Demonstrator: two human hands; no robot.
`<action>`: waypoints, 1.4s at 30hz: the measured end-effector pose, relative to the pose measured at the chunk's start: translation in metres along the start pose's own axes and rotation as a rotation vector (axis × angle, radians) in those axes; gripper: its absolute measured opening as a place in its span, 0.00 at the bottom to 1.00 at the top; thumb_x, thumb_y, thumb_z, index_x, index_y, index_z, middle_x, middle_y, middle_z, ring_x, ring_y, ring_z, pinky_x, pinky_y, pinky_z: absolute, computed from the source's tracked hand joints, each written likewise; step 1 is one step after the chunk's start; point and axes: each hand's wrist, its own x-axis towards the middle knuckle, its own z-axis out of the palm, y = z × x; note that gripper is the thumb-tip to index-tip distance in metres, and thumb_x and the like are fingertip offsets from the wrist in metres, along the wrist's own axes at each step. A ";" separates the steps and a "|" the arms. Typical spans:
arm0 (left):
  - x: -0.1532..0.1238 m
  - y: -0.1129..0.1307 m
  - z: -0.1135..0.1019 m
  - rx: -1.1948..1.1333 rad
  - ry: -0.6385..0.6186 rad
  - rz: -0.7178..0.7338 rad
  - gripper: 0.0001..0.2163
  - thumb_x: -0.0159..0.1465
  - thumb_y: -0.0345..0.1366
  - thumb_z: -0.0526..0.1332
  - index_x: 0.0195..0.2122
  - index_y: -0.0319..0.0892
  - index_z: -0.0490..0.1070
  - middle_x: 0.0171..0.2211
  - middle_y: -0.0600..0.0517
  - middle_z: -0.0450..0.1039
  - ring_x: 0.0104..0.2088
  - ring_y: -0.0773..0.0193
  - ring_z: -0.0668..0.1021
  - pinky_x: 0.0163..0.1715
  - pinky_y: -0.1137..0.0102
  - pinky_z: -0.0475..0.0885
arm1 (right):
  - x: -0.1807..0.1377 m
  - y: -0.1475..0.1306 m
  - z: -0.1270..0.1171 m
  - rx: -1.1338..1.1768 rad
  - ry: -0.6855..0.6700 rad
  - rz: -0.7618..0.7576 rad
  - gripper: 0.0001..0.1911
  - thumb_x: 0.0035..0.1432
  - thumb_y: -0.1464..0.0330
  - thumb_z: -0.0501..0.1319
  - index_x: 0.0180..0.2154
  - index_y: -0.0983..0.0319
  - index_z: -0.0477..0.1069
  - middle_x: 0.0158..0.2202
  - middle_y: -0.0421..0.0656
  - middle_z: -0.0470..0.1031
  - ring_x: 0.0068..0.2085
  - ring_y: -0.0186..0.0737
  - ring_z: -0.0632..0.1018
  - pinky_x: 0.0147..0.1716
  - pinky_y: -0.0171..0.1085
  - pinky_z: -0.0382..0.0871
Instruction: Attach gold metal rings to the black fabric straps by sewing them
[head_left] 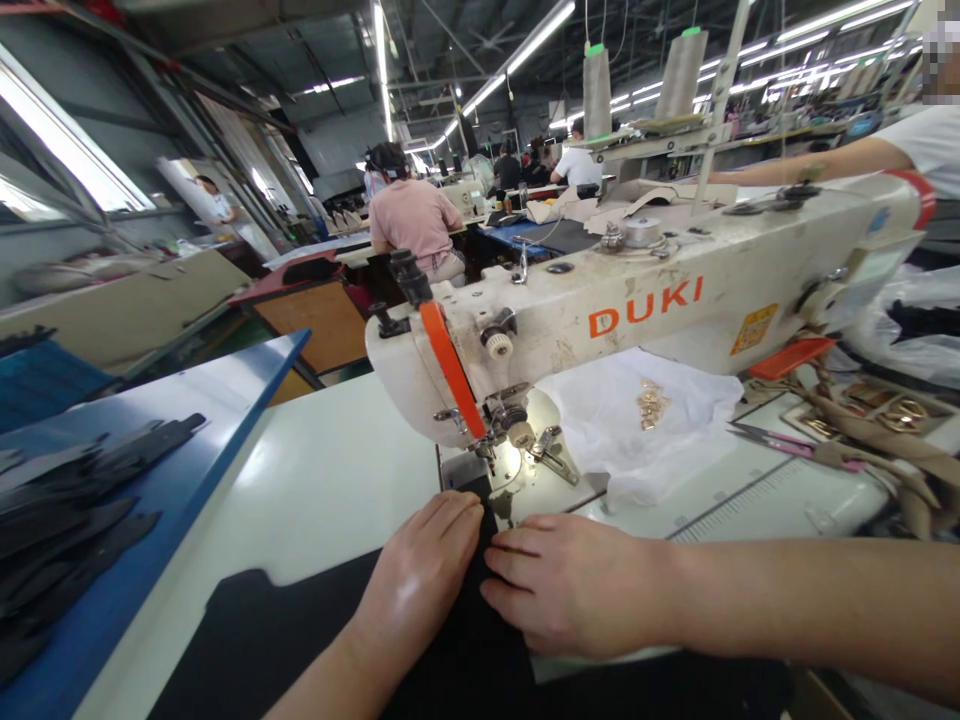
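Observation:
A piece of black fabric (300, 625) lies on the pale sewing table, its narrow end reaching the needle area of a white sewing machine (652, 300). My left hand (427, 560) is closed on the fabric, fingers together, just in front of the presser foot (491, 462). From the right, my right hand (577, 580) grips the fabric's edge with bent fingers; its thumb is hidden. A small gap separates the two hands. The machine's lamp lights the metal plate (529, 475) under the needle.
Right of the needle, small gold metal pieces (651, 405) lie on a white cloth (600, 395). Beyond are snips (799, 447) with pink handles and tan straps (892, 430). A blue surface (202, 470) at left carries black strips (97, 480). Other people sit farther back.

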 end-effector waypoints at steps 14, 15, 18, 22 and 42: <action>0.003 0.006 -0.002 -0.068 0.020 -0.124 0.11 0.68 0.29 0.47 0.36 0.37 0.69 0.33 0.47 0.73 0.35 0.62 0.76 0.37 0.66 0.77 | 0.012 0.020 0.006 -0.052 0.005 0.124 0.14 0.59 0.64 0.54 0.39 0.67 0.70 0.38 0.49 0.72 0.42 0.44 0.69 0.46 0.42 0.63; 0.003 0.006 -0.002 -0.074 0.024 -0.126 0.11 0.68 0.30 0.47 0.36 0.37 0.69 0.33 0.47 0.73 0.35 0.62 0.76 0.38 0.66 0.77 | 0.012 0.019 0.006 -0.051 0.006 0.129 0.14 0.59 0.64 0.54 0.39 0.67 0.70 0.38 0.49 0.72 0.42 0.44 0.69 0.47 0.42 0.63; 0.002 0.007 -0.002 -0.086 0.042 -0.122 0.11 0.68 0.29 0.48 0.37 0.37 0.70 0.34 0.47 0.74 0.36 0.61 0.76 0.38 0.66 0.77 | 0.013 0.019 0.006 -0.056 0.006 0.135 0.13 0.59 0.65 0.54 0.38 0.67 0.71 0.37 0.48 0.72 0.41 0.44 0.70 0.48 0.41 0.63; -0.002 0.008 -0.004 -0.133 0.063 -0.165 0.09 0.66 0.28 0.51 0.40 0.37 0.71 0.37 0.46 0.76 0.38 0.62 0.77 0.41 0.66 0.77 | 0.014 0.019 0.006 -0.062 0.017 0.136 0.12 0.59 0.66 0.55 0.38 0.67 0.71 0.38 0.48 0.73 0.41 0.43 0.70 0.50 0.41 0.62; -0.006 0.011 -0.006 -0.172 0.016 -0.204 0.10 0.65 0.28 0.52 0.45 0.37 0.70 0.41 0.44 0.75 0.43 0.59 0.76 0.44 0.63 0.76 | 0.006 0.016 0.013 -0.104 0.111 0.044 0.10 0.64 0.73 0.51 0.36 0.64 0.70 0.42 0.45 0.75 0.44 0.39 0.72 0.51 0.41 0.62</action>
